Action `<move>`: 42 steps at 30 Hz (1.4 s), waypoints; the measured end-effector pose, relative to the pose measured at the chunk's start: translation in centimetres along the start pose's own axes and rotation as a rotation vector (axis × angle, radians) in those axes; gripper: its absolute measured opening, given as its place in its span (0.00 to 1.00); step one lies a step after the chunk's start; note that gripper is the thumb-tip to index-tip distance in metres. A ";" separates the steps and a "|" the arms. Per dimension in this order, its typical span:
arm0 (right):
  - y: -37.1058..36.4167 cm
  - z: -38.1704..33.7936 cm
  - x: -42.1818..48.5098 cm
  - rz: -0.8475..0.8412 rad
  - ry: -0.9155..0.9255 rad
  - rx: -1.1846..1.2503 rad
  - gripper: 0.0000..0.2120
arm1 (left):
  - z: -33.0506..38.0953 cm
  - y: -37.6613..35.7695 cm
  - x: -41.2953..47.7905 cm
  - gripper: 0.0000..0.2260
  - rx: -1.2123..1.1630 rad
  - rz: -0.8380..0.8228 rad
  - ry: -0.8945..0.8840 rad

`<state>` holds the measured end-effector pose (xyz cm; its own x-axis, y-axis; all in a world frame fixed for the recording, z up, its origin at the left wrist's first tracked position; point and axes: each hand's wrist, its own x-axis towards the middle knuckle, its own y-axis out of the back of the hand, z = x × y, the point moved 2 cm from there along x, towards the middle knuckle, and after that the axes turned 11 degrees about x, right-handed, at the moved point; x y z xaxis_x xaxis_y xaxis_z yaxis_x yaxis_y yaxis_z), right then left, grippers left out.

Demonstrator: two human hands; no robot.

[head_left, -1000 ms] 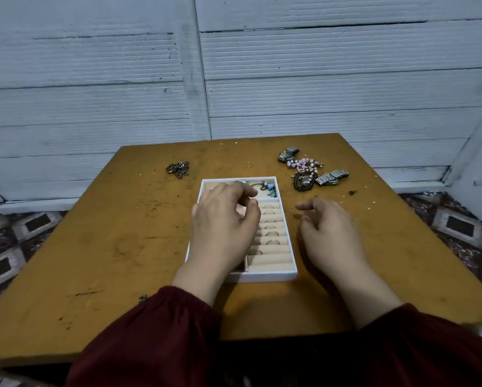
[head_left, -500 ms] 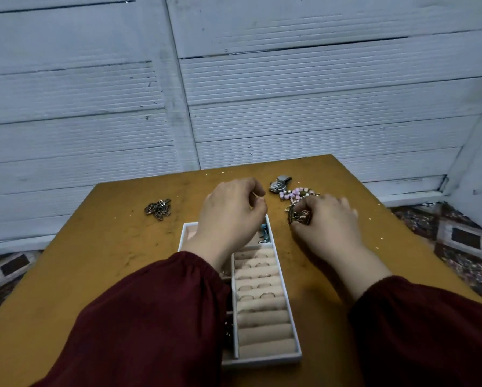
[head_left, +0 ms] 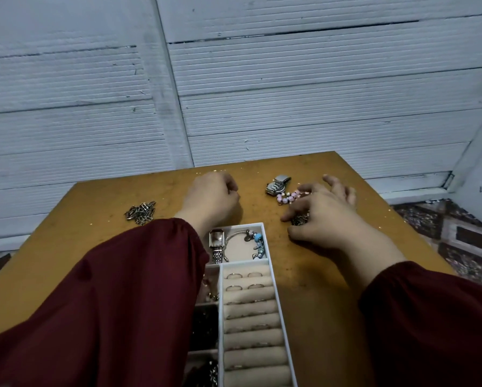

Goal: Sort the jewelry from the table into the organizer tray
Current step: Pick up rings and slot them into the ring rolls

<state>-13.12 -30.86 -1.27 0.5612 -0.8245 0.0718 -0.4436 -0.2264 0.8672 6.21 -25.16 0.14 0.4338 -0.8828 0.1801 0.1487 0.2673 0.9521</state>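
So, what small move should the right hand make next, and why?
Probably the right hand pinches the dark metal ornament beneath its fingers and lifts it toward the white compartment tray. The fingers curl over it, and it lies on the brown wooden table, outside the tray; no firm grip shows.

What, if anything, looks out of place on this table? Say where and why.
Nothing looks spilled or broken. One heap of metal links lies alone on the left of the table, far from the silver watch and pink beads by the right hand, which pinches a dark ornament.
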 end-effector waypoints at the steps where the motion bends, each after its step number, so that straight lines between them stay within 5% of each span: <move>1: 0.1 0.0 0.0 0.009 0.002 -0.009 0.09 | -0.2 -0.2 0.3 0.07 0.033 -0.005 0.008; 9: 0.3 0.1 0.1 0.000 0.006 -0.059 0.08 | -1.7 -0.8 1.0 0.12 0.258 -0.114 0.067; 20: 0.9 0.2 -0.4 -0.021 -0.025 -0.065 0.11 | -0.4 -1.4 1.0 0.15 0.414 -0.022 0.089; 32: 0.6 -0.4 -0.5 0.009 -0.043 -0.186 0.06 | -0.3 -2.8 2.0 0.15 0.303 -0.153 0.174; 42: 0.8 0.3 -0.5 0.084 -0.009 0.087 0.05 | -0.2 -2.9 1.6 0.03 0.027 0.034 0.030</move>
<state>-14.03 -30.78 -0.74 0.5133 -0.8470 0.1380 -0.5484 -0.2001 0.8119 6.66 -27.26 -2.41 0.4645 -0.8615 0.2052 0.1101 0.2861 0.9519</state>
